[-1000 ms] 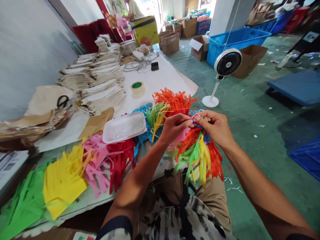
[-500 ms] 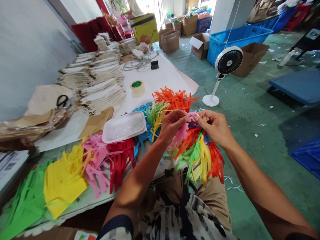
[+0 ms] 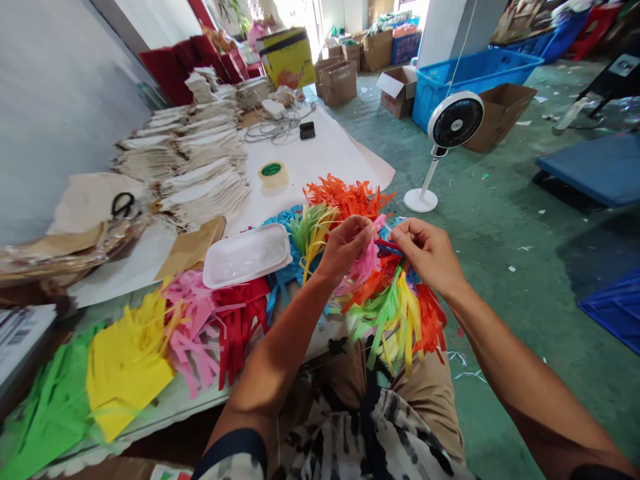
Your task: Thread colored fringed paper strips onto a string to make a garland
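My left hand (image 3: 347, 248) pinches the twisted top of a pink paper tassel (image 3: 369, 261), whose fringe hangs below the fingers. Close by on the right, my right hand (image 3: 426, 252) is closed, thumb against fingers, on what looks like a thin white string (image 3: 387, 227). Beneath both hands hangs a bunch of tissue-paper tassels (image 3: 400, 307) in orange, green and yellow, over my lap at the table edge. More tassels, an orange one (image 3: 347, 199) among them, lie just beyond my hands. The fingers hide where string and pink tassel meet.
Left of my hands, a white plastic tray (image 3: 247, 257) rests near fringed paper in red, pink, yellow (image 3: 127, 367) and green. A tape roll (image 3: 273, 175) and paper stacks (image 3: 200, 167) sit farther back. A white fan (image 3: 456, 121) stands on the right, before a blue crate (image 3: 475, 70).
My hands have moved slightly apart. The pink tassel's top now points upward in the left fingers, and its fringe shows more fully between the hands.
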`<state>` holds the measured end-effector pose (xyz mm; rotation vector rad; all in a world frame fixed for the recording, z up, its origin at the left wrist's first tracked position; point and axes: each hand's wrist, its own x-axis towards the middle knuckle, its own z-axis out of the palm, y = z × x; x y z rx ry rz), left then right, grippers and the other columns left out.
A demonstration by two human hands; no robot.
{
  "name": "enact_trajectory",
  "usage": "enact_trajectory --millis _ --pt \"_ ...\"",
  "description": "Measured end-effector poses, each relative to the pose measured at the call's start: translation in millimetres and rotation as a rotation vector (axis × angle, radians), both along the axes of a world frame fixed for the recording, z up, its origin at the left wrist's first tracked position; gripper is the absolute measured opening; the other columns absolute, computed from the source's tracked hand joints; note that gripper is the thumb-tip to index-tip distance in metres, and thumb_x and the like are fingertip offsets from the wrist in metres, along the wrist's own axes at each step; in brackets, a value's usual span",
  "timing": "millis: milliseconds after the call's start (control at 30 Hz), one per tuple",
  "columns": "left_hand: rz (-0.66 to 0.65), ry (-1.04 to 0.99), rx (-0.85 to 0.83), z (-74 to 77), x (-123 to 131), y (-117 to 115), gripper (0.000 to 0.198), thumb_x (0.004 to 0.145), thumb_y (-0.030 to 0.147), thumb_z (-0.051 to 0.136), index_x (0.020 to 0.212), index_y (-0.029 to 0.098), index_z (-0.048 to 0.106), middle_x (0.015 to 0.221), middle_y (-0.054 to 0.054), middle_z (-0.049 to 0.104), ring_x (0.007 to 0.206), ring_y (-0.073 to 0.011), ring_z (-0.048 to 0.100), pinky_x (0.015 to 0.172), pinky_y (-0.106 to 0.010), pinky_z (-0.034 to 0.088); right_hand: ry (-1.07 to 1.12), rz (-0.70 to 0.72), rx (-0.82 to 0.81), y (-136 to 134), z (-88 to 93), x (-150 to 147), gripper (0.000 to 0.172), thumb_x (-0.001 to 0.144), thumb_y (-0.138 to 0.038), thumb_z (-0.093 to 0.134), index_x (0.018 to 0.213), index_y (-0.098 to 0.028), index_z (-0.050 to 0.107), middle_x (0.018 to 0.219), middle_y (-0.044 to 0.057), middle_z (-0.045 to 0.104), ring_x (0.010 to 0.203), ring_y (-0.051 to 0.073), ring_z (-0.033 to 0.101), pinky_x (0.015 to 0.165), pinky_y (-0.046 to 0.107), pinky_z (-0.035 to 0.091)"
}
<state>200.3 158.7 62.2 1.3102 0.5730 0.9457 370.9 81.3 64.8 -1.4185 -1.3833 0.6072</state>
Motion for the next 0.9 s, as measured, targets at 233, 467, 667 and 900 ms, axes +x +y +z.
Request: enact_trajectory --millis 233,467,667,900 --pt "0.019 0.025 0.093 1.3 1 -3 0.045 0.081 0.058 0.085 0.083 0.018 0.062 0.067 0.005 0.052 0.053 -0.005 0.039 0.049 -0.021 0.03 -0.038 -0.034 -0.051 0 3.3 -2 0.031 0.097 -0.045 0.061 0.078 -0.02 0.062 0.065 -0.001 0.052 0.058 0.012 0.042 0.055 0.029 0.031" --pt "0.054 0.115 0.214 -1.7 3 -8 0.048 0.088 0.06 0.075 0.073 0.017 0.06 0.067 0.003 0.051 0.057 -0.0065 0.039 0.053 -0.023 0.03 -0.059 -0.03 -0.019 -2 4.9 -2 0.034 0.098 -0.048 0.059 0.077 -0.021 0.059 0.063 -0.002 0.05 0.059 0.012 0.042 0.056 0.028 0.03" --pt "0.101 0.068 0.198 -3.5 9 -6 0.039 0.082 0.051 0.084 0.089 0.019 0.062 0.075 0.004 0.059 0.061 -0.0069 0.045 0.056 -0.021 0.036 -0.065 0.0 -0.034 -3 5.0 -2 0.034 0.099 -0.048 0.059 0.078 -0.021 0.06 0.064 -0.001 0.051 0.06 0.013 0.042 0.057 0.028 0.03" --pt "0.111 0.121 0.25 -0.8 12 -5 0.033 0.09 0.049 0.074 0.084 0.018 0.062 0.075 0.003 0.058 0.061 -0.0074 0.047 0.056 -0.022 0.037 -0.049 0.012 -0.023 -5 4.2 -2 0.037 0.101 -0.05 0.059 0.077 -0.021 0.059 0.063 -0.002 0.049 0.06 0.013 0.041 0.057 0.028 0.03"
